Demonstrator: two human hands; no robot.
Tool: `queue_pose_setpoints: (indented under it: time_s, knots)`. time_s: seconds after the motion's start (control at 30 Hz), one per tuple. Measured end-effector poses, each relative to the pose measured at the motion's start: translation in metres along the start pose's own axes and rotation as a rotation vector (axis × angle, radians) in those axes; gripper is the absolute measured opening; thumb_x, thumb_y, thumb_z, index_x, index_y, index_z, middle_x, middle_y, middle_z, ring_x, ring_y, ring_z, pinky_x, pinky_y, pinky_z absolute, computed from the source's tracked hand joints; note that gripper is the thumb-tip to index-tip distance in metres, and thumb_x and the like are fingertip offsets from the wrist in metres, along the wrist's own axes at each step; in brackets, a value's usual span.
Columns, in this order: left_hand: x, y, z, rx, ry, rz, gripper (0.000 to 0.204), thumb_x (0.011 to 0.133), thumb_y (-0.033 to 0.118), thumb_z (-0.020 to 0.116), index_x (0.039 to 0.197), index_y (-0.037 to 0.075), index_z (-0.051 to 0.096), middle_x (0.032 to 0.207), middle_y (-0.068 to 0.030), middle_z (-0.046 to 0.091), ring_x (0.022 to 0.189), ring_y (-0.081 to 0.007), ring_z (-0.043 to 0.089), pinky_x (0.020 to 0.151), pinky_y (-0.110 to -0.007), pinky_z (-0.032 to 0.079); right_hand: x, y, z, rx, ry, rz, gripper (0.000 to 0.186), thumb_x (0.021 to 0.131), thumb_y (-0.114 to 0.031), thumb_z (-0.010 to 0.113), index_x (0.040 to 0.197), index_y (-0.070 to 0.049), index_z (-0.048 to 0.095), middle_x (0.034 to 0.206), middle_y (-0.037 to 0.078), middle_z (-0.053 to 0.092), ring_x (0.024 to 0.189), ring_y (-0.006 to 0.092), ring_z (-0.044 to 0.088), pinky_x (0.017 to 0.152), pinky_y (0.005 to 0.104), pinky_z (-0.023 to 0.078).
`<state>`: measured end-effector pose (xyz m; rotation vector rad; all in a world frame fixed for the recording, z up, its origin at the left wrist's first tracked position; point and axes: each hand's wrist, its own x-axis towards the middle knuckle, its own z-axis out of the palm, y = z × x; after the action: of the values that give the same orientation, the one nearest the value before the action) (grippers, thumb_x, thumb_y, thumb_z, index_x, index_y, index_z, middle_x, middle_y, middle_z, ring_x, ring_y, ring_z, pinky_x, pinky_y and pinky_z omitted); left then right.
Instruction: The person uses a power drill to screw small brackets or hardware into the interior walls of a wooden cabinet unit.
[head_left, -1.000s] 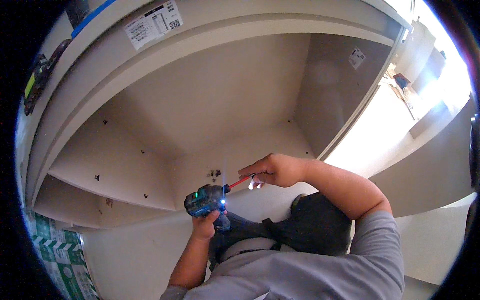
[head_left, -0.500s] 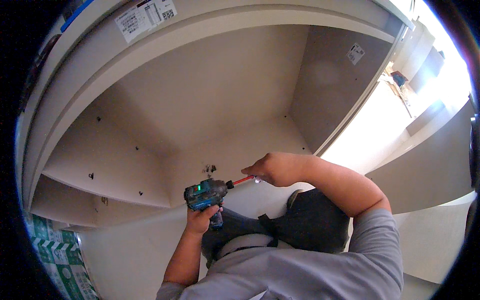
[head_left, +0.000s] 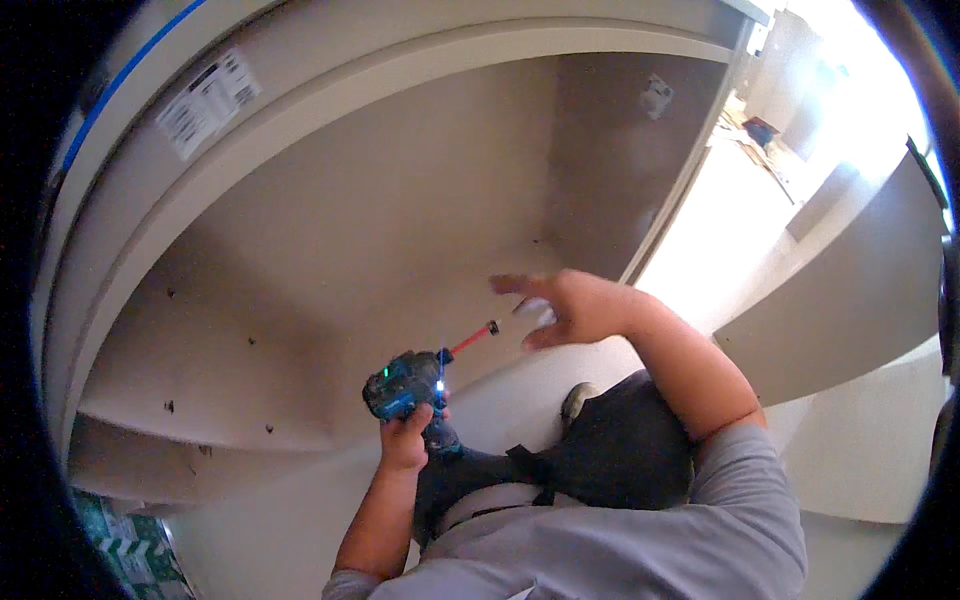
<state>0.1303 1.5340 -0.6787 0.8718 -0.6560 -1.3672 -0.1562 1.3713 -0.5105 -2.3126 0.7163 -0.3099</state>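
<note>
My left hand (head_left: 405,440) is wrapped round the grip of a blue-and-black cordless driver (head_left: 400,385). From its chuck a long red bit (head_left: 468,341) with a dark tip points up and to the right, and a white light glows at the driver's front. Just beyond the bit's tip is my right hand (head_left: 575,308), apart from it, index finger and thumb spread. A pale, blurred patch shows between those fingers; what it is cannot be made out.
A large pale cabinet (head_left: 400,180) lies open before me, with small dark fittings on its left panel (head_left: 220,350) and labels on its rim. Curved-looking panels (head_left: 830,300) stand at the right. Green-and-white packaging (head_left: 130,545) is at the lower left. My knees are close below the driver.
My right hand has come off the red bit, moving up and right with its fingers spreading. The bit's dark tip now shows, and the driver's front light is visible. My view has shifted slightly.
</note>
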Motion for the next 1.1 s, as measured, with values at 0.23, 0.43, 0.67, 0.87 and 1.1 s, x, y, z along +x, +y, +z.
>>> queue_pose_setpoints:
  time_s: [0.23,0.43,0.67,0.87,1.1]
  knots:
    - [0.096,0.014,0.116,0.047,-0.096,0.042,0.042,0.091,0.020,0.070,0.128,0.005,0.056,0.109,-0.0107,0.068,0.087,-0.0180,0.065,0.075,-0.033,0.053,-0.055,0.059,-0.041,-0.227,-0.166,0.371,0.061,0.086,-0.034,0.073,0.131,0.004,0.057,0.121,0.022,0.066,0.109,0.0360,0.066,0.093,0.0406,0.052]
    - [0.156,0.012,0.213,0.099,-0.256,0.113,0.043,0.091,0.025,0.072,0.127,0.006,0.057,0.110,-0.0095,0.068,0.084,-0.0166,0.064,0.076,-0.032,0.053,-0.065,0.084,-0.037,-0.108,-0.160,0.309,0.067,0.086,-0.038,0.074,0.137,0.000,0.052,0.120,0.022,0.067,0.108,0.0347,0.067,0.093,0.0428,0.053]
    - [0.182,0.003,0.253,0.208,-0.284,0.158,0.041,0.091,0.024,0.071,0.126,0.005,0.058,0.110,-0.0099,0.069,0.085,-0.0159,0.064,0.076,-0.032,0.054,-0.061,0.090,-0.042,-0.062,-0.054,0.218,0.063,0.084,-0.038,0.074,0.132,-0.001,0.057,0.117,0.022,0.068,0.104,0.0353,0.069,0.090,0.0442,0.054]
    - [0.186,0.005,0.270,0.223,-0.308,0.174,0.040,0.092,0.021,0.071,0.126,0.005,0.058,0.110,-0.0094,0.069,0.087,-0.0168,0.065,0.076,-0.033,0.055,-0.064,0.085,-0.053,-0.043,-0.042,0.210,0.060,0.084,-0.036,0.074,0.131,-0.002,0.058,0.117,0.022,0.068,0.105,0.0359,0.068,0.090,0.0445,0.054]
    - [0.186,0.006,0.270,0.229,-0.306,0.221,0.037,0.092,0.020,0.071,0.124,0.005,0.059,0.108,-0.0080,0.069,0.088,-0.0166,0.065,0.077,-0.033,0.055,-0.063,0.086,-0.054,-0.043,-0.056,0.231,0.062,0.085,-0.037,0.073,0.134,-0.003,0.056,0.121,0.021,0.067,0.107,0.0350,0.068,0.092,0.0439,0.053]
